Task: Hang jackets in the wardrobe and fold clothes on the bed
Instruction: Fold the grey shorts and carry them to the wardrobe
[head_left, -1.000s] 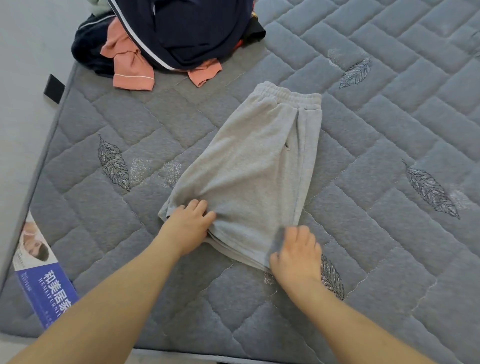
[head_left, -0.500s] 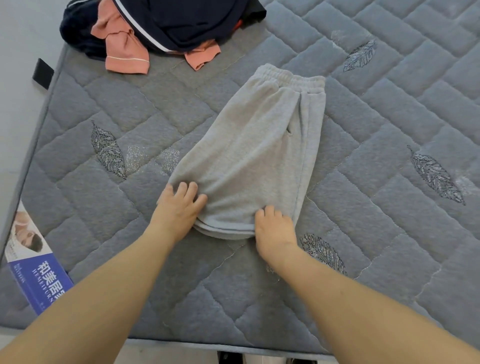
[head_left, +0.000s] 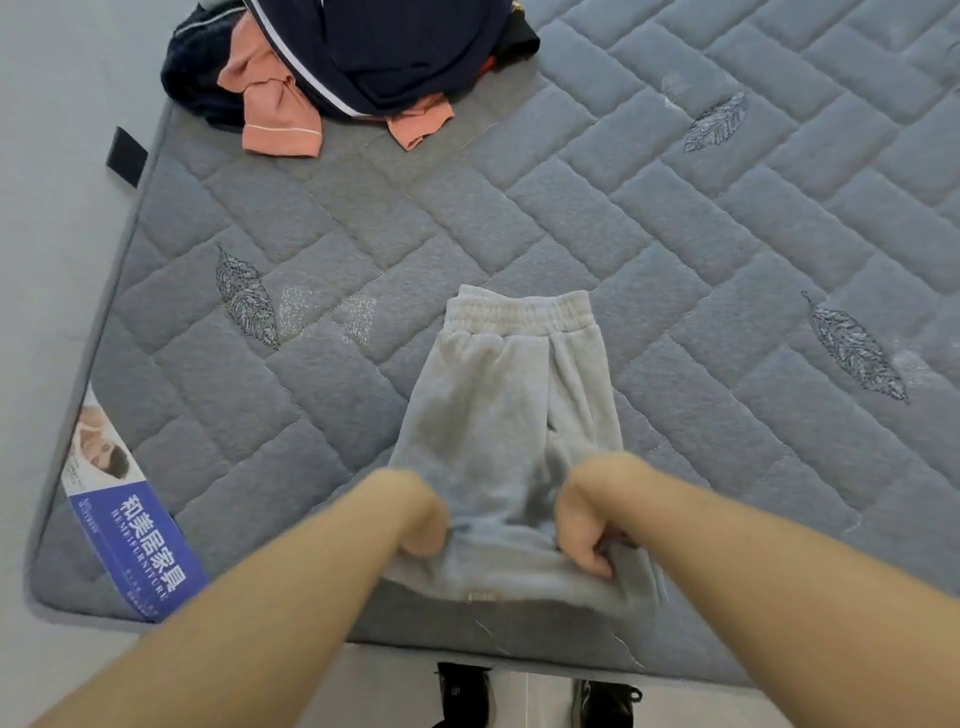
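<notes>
Light grey shorts folded in half lengthwise lie on the quilted grey mattress, waistband pointing away from me. Their hem end is lifted off the mattress. My left hand grips the hem's left corner with curled fingers. My right hand grips the hem's right corner, thumb and fingers bunched in the cloth. A pile of unfolded clothes, navy with a white stripe over salmon pieces, sits at the mattress's far left corner.
A blue and white label lies on the near left corner of the mattress. The near mattress edge runs just below my hands, with my two black shoes on the pale floor beneath it. A wall borders the mattress on the left.
Both hands went from lying flat on the hem to gripping it and lifting it toward me. The shorts slid nearer the mattress's near edge and now lie straighter.
</notes>
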